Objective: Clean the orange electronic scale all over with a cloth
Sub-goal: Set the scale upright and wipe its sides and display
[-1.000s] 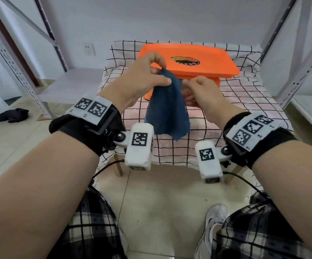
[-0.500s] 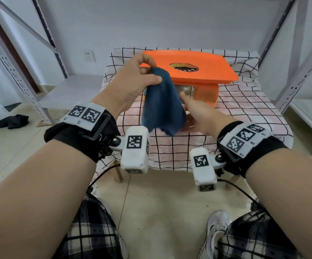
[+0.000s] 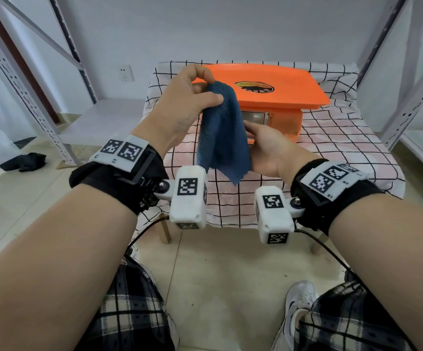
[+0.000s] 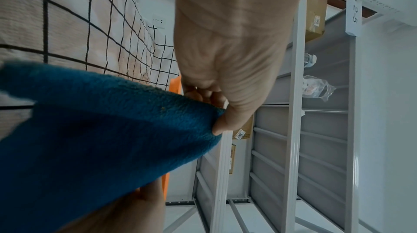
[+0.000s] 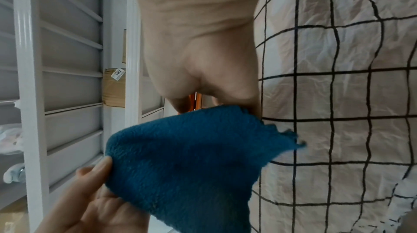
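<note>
The orange electronic scale [image 3: 276, 97] stands at the back of a table under a checked cover [image 3: 332, 148], its display window [image 3: 253, 117] facing me. In front of it hangs a dark blue fleece cloth [image 3: 220, 138]. My left hand [image 3: 214, 88] pinches the cloth's top between thumb and fingers, as the left wrist view also shows [image 4: 216, 112]. My right hand [image 3: 261, 140] lies against the lower right side of the cloth with its thumb straight. Its fingers are hidden behind the fabric [image 5: 192, 156]. Neither the cloth nor a hand touches the scale.
Grey metal shelving uprights [image 3: 408, 79] flank the table on both sides, with a low grey shelf board [image 3: 99, 120] to the left. A dark rag [image 3: 25, 162] lies on the tiled floor at left. My knees and a shoe [image 3: 299, 297] are below the table's front edge.
My right hand released the cloth's top edge and dropped to its lower right side. The left hand kept its pinch, and the cloth now hangs from it alone.
</note>
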Tool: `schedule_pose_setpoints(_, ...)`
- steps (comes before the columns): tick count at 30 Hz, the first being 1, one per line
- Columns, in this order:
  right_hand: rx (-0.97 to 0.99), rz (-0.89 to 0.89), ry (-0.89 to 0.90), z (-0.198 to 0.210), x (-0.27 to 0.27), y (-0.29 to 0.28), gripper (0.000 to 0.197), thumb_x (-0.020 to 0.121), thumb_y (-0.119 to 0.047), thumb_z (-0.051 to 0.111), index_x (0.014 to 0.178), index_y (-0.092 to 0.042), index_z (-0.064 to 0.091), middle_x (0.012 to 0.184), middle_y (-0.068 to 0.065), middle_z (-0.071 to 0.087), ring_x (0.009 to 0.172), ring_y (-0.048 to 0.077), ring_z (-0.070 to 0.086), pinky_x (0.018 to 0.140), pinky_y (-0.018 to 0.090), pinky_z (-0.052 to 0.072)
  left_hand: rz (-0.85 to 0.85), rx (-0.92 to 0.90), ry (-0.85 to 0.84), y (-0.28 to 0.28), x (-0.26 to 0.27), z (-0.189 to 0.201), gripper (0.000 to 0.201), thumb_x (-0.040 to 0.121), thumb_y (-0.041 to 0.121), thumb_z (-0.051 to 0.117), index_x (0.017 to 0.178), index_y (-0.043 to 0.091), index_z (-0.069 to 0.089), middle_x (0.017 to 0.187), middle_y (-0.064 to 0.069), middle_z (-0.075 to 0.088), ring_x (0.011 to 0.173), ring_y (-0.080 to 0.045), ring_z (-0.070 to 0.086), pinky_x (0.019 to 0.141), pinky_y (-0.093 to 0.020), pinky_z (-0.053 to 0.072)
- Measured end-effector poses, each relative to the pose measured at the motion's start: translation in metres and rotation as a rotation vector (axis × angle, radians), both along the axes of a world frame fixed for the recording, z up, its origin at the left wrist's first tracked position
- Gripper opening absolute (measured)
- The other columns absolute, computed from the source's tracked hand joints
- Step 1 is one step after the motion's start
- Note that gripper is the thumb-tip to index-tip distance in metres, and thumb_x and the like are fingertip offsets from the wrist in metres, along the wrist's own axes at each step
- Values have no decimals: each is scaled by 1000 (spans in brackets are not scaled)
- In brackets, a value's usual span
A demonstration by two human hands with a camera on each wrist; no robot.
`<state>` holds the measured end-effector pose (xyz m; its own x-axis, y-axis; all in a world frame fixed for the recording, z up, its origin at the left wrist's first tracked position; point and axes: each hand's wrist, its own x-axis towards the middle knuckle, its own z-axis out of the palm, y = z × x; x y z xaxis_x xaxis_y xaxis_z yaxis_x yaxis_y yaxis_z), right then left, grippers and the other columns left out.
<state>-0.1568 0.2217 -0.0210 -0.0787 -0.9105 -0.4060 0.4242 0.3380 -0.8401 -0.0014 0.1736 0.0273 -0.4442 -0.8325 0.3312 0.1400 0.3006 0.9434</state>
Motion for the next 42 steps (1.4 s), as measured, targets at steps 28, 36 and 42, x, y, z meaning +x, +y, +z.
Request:
schedule_pose_setpoints(28, -396, 82, 1104, 40, -25, 27, 22, 80, -12, 71, 102, -14, 69, 93, -2, 66, 87, 15, 60, 75, 30, 51, 47, -95, -231, 2, 9, 4, 29, 79, 0, 64, 96, 21, 54, 86, -8, 63, 85, -16, 58, 85, -34, 46)
schedule_pose_setpoints(36, -429, 33, 1329, 41, -30, 28, 17, 78, -27, 74, 78, -12, 65, 100, 7, 54, 93, 21, 49, 77, 36, 43, 128, -36, -380, -3, 5, 2, 26, 80, 1, 65, 90, 23, 54, 72, 1, 58, 62, -7, 51, 55, -16, 39)
schedule_pose_setpoints(42, -404, 26, 759, 36, -32, 36, 11, 84, -14, 66, 76, -20, 62, 68, -2, 64, 63, 11, 60, 58, 24, 47, 77, 27, -430, -3, 4, -1, 24, 84, 10, 65, 103, 23, 61, 99, 0, 56, 76, -10, 51, 66, -20, 41)
